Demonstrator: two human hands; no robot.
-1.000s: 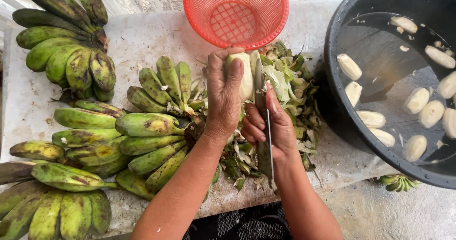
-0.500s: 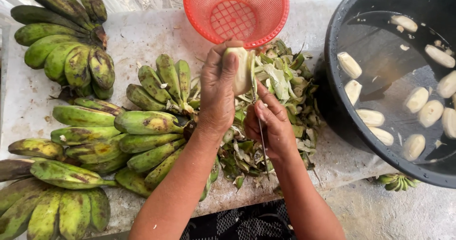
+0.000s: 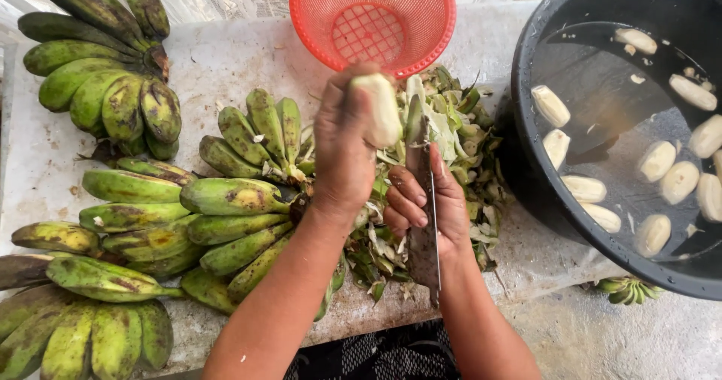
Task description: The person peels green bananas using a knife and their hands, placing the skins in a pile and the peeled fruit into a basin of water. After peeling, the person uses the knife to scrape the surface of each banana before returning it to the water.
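We held the pale, almost fully peeled banana in our left hand, the fingers wrapped snugly around its lower half, lifting it above the heap of green peel scraps and just in front of the round red plastic mesh basket. Our right hand was closed around the handle of the long steel-bladed knife, the thumb and forefinger pinching near the blade while a last strip of green skin hung against it. To do this well, we judged that the blade had to stay shallow and slide just under the skin, drawn away from the holding fingers, with the fruit turned a little for each strip so no flesh was wasted. Compared with a second before, the banana had come up higher and nearer the basket rim, more of its skin was gone, and the knife had tipped from lying flat along the fruit to standing nearly on edge. The bunches of green unpeeled bananas on the worn white tabletop and the peeled pieces floating in the large black water-filled tub lay as they had.
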